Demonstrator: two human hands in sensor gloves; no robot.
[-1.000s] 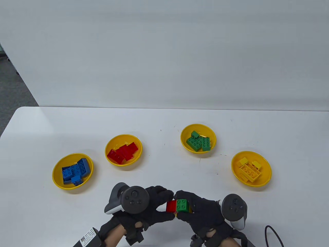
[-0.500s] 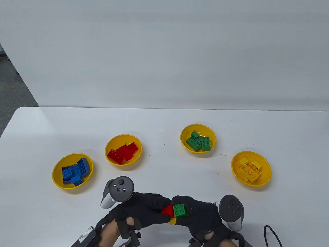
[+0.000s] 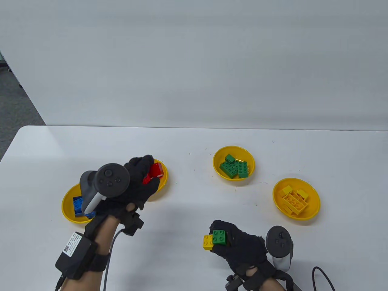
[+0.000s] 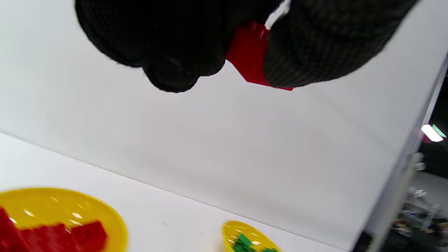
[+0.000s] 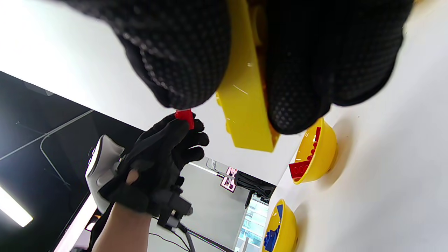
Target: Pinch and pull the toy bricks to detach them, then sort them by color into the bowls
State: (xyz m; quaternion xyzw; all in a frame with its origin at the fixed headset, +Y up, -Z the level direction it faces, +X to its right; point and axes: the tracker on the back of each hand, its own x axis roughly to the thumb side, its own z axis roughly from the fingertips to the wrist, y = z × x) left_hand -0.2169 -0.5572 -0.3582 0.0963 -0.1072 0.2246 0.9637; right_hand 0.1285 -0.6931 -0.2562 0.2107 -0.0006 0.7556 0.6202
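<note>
Table view: left hand (image 3: pixel 133 185) pinches red brick (image 3: pixel 150 175) above red bowl (image 3: pixel 163 182), ready to drop.
Right hand (image 3: pixel 239 248): grips green-yellow stack (image 3: pixel 214 239), awaiting separation.

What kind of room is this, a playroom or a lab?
Probably a lab or office: a plain white table, a bare wall, gloved hands wearing trackers, and office furniture beyond in the right wrist view.

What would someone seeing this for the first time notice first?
Four yellow bowls, each holding bricks of one colour: blue bowl at left, red bowl beside it, green bowl, and yellow bowl at right. The left hand pinches a red brick above the red bowl. Near the front edge, the right hand holds a green brick joined to a yellow brick.
</note>
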